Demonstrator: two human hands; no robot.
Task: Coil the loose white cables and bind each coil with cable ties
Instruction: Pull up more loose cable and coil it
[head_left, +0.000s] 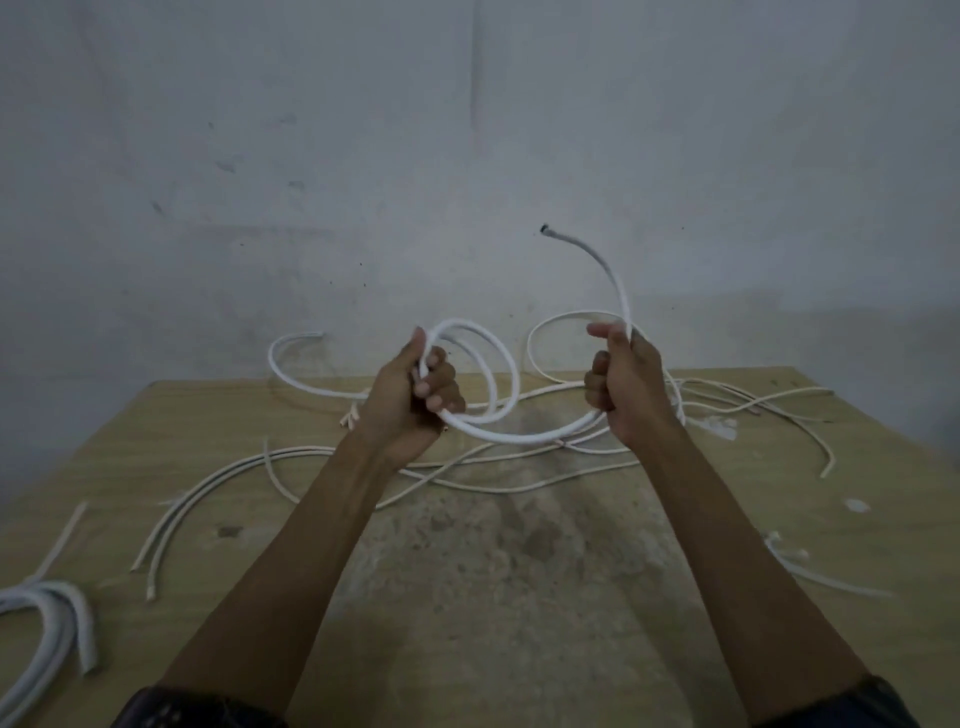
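Above the table I hold a thick white cable (511, 387) partly wound into loops. My left hand (415, 397) grips the small coil of two or three turns. My right hand (626, 387) grips the same cable farther along, its fingers curled round it. From that hand the free end (610, 270) arcs up and to the left, ending in a dark cut tip. Several loose white cables (218, 478) lie spread over the wooden table (498, 597) beneath my arms.
A thicker white coil (57, 618) lies at the table's near left edge. Another curved cable (283, 364) rises at the back left, and thin white pieces (800, 564) lie at the right. A grey wall stands just behind the table.
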